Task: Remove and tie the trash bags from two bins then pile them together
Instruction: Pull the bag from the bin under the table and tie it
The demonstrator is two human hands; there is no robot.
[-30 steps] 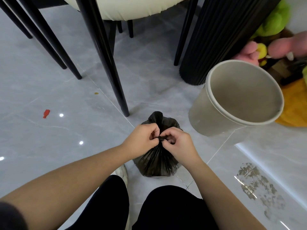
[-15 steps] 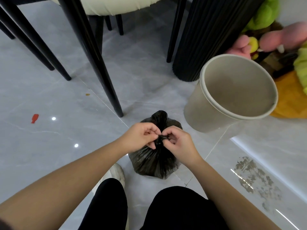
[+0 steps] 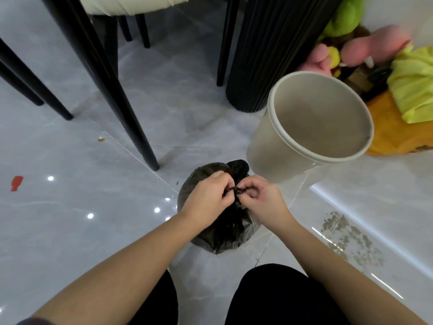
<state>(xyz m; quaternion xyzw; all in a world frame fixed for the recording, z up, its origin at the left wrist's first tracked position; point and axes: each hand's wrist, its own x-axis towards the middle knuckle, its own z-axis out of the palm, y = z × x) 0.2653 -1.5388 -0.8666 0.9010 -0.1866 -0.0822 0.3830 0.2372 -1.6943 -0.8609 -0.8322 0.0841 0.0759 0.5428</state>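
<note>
A small black trash bag (image 3: 225,233) sits on the grey tiled floor between my knees. Its neck is gathered into a twisted knot at the top. My left hand (image 3: 207,195) pinches the neck from the left, and my right hand (image 3: 263,199) pinches it from the right, fingertips meeting at the knot. A loose tail of the bag sticks up behind my hands. Just right of the bag stands a beige round bin (image 3: 276,148) with no liner in it. No second bin or bag is in view.
Black chair legs (image 3: 117,99) stand to the upper left, and a ribbed black column (image 3: 269,52) rises behind the bin. Plush toys (image 3: 351,50) and a yellow-green cloth (image 3: 414,85) lie at the upper right. A red scrap (image 3: 16,182) lies on the floor at left.
My fingers have kept working at the knot, and the bag's neck is pulled tighter. The camera has shifted slightly, so the bin and chair legs sit a little further left in view.
</note>
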